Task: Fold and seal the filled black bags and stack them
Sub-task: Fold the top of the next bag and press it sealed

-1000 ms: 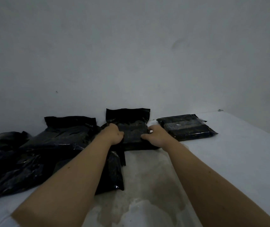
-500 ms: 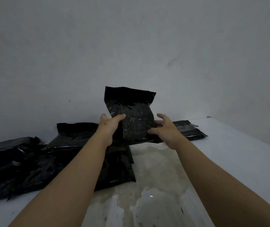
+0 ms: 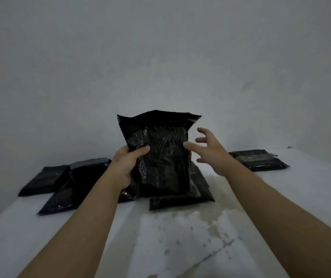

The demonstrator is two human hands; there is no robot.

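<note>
Unsealed black bags (image 3: 64,187) lay left on white table (image 3: 311,197) | left hand (image 3: 127,167) gripped upright filled bag (image 3: 160,155), mouth flap unfolded | right hand (image 3: 208,151) spread, empty, just beside | next, judged: fold flap, seal | sealed bag (image 3: 259,160) right | no legible writing.

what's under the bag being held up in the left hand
Below the raised bag, gripped by the left hand, another black bag lies flat on the white table. Its middle is hidden.

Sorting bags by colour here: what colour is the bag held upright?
Glossy black, seen in the head view: the held bag, gripped by the left hand.
</note>
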